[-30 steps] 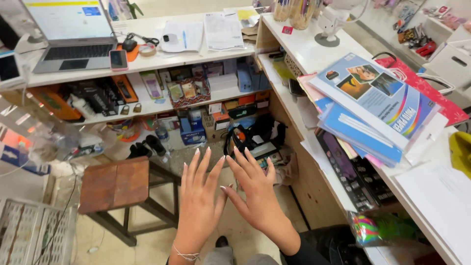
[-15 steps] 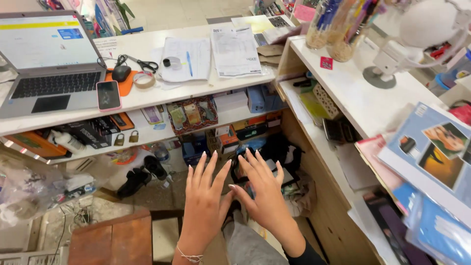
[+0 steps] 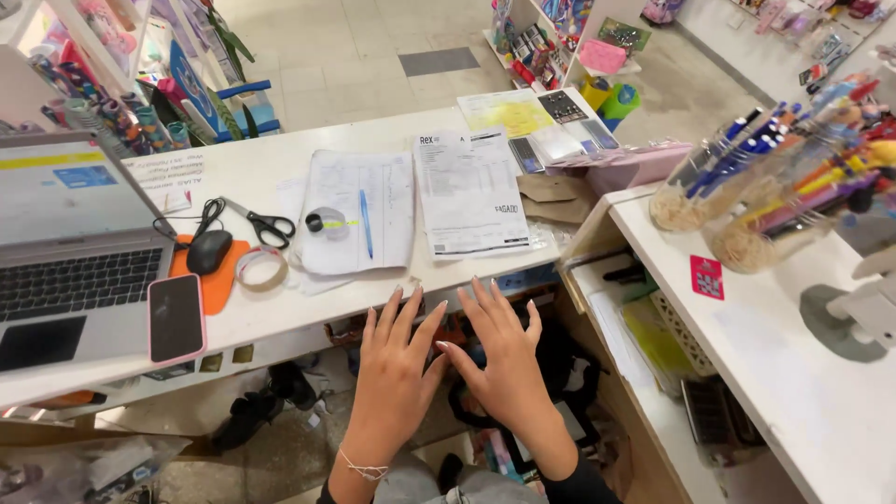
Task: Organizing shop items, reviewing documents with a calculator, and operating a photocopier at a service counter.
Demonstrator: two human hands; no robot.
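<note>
- Head view: the left hand and right hand hover palms down, side by side, at the front edge of the white surface.
- Fingers of both are spread apart and straight, holding nothing.
- Nearest on the surface: printed papers and a blue pen, just beyond the fingertips.
- A thin bracelet circles the left wrist.

Both hands, the left hand and the right hand, hover flat and empty in open air just before the white counter's front edge. Straight ahead, loose printed paper sheets with a blue pen cover the counter. To the left, a clear tape roll, black-handled scissors and a pink-cased phone crowd the surface. To the right, the white side shelf walls off passage.
</note>
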